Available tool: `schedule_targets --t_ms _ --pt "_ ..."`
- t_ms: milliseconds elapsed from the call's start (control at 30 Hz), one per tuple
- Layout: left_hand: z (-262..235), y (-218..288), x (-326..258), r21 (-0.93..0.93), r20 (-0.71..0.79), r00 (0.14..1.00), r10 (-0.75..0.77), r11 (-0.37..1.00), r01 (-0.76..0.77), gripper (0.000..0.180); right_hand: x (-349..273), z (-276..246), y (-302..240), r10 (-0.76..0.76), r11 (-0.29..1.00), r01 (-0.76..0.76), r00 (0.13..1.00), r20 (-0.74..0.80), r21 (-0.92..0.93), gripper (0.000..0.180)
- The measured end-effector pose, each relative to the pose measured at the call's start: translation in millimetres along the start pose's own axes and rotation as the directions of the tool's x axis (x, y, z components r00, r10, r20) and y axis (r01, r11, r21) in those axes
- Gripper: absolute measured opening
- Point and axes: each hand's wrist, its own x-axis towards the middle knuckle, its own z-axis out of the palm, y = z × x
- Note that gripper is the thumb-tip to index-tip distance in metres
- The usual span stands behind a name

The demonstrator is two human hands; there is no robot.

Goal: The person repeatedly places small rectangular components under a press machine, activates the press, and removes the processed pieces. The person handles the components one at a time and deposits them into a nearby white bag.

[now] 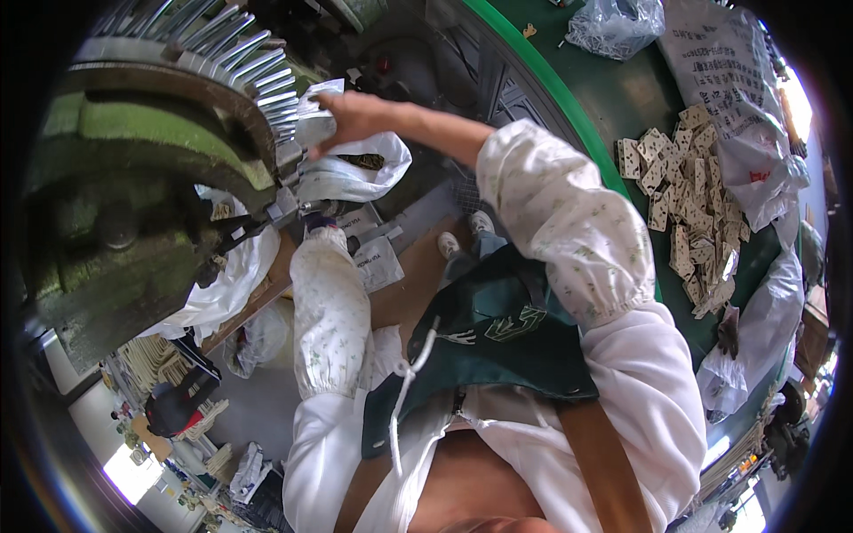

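My right arm stretches across to the left, and my right hand (351, 120) is beside a curved row of shiny metal pins (267, 84) on a green machine (169, 142). Its thumb and fingers look spread, with something pale between or behind them that I cannot make out. Below that hand hangs an open white sack (378, 173) with small dark brownish bits inside. My left hand (322, 221) is close under the machine's edge, by a small metal part (283, 206). It looks dark, and its fingers are mostly hidden past the flowered sleeve cover.
On the right, a green table (613, 98) bears a pile of cream hinge-like plates with holes (689, 191), a clear plastic bag (617, 27) and a printed white sack (724, 80). Another white bag (244, 271) hangs under the machine. Flat packets (378, 262) lie below my hands.
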Motion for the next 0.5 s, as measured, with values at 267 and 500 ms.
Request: schedule_targets --t_ms 267,500 --pt "48.2 -5.4 -59.3 -0.072 -0.022 0.999 -0.037 0.997 0.035 0.049 34.0 38.8 6.7 0.32 0.948 -0.295 0.884 -0.341 0.122 0.036" --pt "-49.2 -25.4 -60.0 -0.273 0.311 0.924 -0.224 0.91 0.313 0.044 45.0 34.3 60.2 0.374 0.919 -0.394 0.852 -0.367 0.022 0.053"
